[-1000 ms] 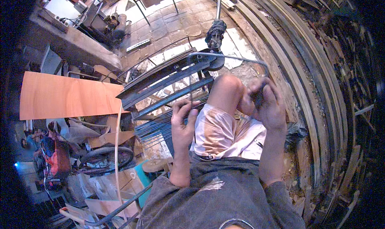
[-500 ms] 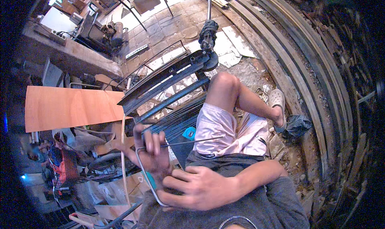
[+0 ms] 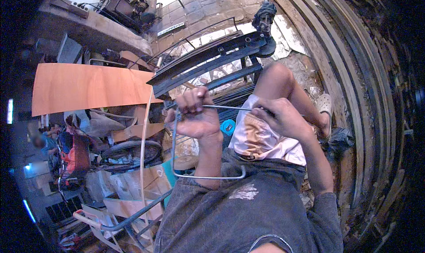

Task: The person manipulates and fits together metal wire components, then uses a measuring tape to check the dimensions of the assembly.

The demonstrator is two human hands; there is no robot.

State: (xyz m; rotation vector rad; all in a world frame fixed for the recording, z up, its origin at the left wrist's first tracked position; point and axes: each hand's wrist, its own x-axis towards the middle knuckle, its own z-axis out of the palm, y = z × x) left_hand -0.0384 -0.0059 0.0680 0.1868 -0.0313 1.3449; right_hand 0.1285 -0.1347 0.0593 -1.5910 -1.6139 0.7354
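Fingers of the left hand [image 3: 197, 119] clamp the bent rod [image 3: 174, 146] near a corner, those of the right hand [image 3: 282, 119] farther along, apparently steadying it.

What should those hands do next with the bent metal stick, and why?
Perhaps shift the right hand a little along the bent metal rod, while the left hand steadies its upper corner. The lower end shows a small hook, but the right hand partly hides the other end, so uncovering it would probably show whether both ends match.
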